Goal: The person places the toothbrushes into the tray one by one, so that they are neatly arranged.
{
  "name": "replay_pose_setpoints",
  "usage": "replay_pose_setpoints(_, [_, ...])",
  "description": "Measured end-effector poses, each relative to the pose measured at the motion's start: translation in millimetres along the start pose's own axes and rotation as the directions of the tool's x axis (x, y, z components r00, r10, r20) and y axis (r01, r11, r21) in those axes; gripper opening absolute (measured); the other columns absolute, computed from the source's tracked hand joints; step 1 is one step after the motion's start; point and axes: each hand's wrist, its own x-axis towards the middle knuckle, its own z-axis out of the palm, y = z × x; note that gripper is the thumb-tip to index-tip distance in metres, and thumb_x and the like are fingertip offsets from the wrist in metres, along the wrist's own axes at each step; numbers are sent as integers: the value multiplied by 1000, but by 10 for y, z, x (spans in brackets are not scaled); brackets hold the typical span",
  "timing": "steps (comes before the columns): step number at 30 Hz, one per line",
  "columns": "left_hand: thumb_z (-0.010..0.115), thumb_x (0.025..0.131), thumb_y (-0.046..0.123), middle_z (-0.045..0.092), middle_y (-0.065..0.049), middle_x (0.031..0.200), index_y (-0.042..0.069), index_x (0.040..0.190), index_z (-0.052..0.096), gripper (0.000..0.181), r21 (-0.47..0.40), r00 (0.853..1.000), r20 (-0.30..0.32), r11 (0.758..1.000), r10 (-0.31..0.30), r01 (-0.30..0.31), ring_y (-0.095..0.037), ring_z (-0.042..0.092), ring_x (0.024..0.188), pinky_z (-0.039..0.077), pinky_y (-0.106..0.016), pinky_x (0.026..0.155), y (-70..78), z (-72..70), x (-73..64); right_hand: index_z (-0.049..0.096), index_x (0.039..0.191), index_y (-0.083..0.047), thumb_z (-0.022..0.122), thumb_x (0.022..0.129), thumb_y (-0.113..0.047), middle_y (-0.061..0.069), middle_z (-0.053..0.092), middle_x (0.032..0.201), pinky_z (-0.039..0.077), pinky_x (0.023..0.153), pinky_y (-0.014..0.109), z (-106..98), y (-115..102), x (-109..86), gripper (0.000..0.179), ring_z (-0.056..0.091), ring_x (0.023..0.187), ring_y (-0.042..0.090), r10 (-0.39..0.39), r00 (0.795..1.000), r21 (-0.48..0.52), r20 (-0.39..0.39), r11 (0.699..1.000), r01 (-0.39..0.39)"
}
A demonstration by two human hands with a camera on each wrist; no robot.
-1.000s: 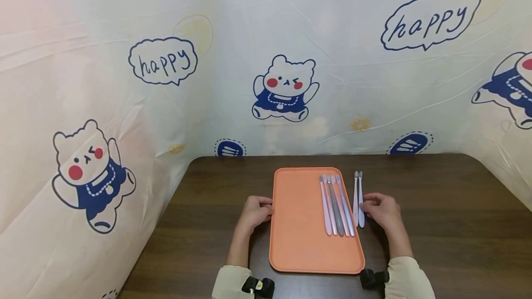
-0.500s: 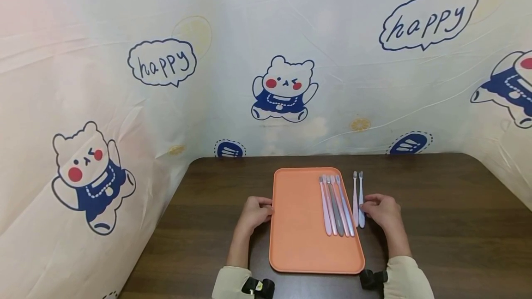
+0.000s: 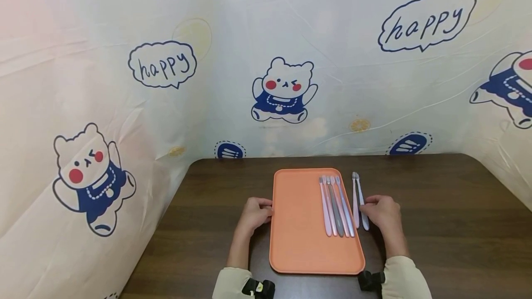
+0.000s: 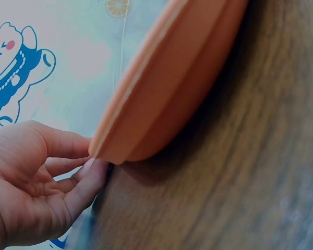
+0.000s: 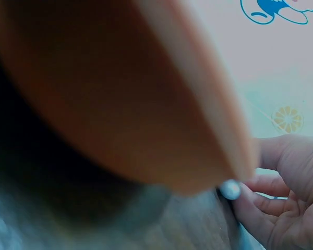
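Note:
An orange tray (image 3: 297,230) lies on the table, with a row of several toothbrushes (image 3: 337,211) in pink, grey and pale blue along its right side. At the tray's left edge, my left hand (image 3: 255,212) pinches the rim between thumb and fingers; the left wrist view shows this hand (image 4: 39,182) close up. Just right of the tray are a pale pink toothbrush (image 3: 355,200) and a pale blue toothbrush (image 3: 365,223). My right hand (image 3: 384,211) pinches the blue one, which slants beside the pink. Its rounded handle end (image 5: 230,189) shows at the fingertips in the right wrist view.
The dark wooden table (image 3: 449,225) extends on both sides of the tray. Behind it hangs a pale curtain (image 3: 232,82) printed with bears and "happy" bubbles. Black camera straps (image 3: 371,280) sit at both wrists.
The blue toothbrush has turned: its head has swung left to the pink one and its handle end right. The pink toothbrush's head sits slightly further left. The left hand stays at the tray.

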Motion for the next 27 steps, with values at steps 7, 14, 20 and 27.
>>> replay_pose_setpoints(7, [59,91,-3,71,-24,107,-12,118,68,29,5,1000,4,1000,-4,4,-18,70,88,64,-38,78,7,1,-15,70,112,7,72,87,-24,28,70,105,50,63,33,7,15,7,40,62,87,33,-6,1000,-34,-8,999,5])
replay_pose_setpoints(14, [60,91,-3,71,-23,106,-12,117,68,29,6,1000,4,1000,2,-2,-17,69,86,64,-37,77,14,-1,-18,72,109,7,73,86,-28,27,71,104,49,62,31,-23,43,20,42,63,87,33,-26,1000,-63,3,998,26])
replay_pose_setpoints(20, [60,92,-3,71,-24,108,-12,118,68,29,1,1000,6,1000,-8,8,-19,70,88,64,-38,79,9,2,-17,72,111,8,73,86,-27,28,71,108,50,64,29,-61,59,24,42,64,89,31,-47,998,-36,33,998,48])
replay_pose_setpoints(27, [60,91,-4,71,-23,105,-12,116,68,28,4,1000,2,1000,0,0,-17,70,85,64,-36,76,11,7,-17,70,116,9,71,86,-20,29,69,114,50,65,24,-75,90,33,42,64,90,27,-20,995,27,97,999,18])
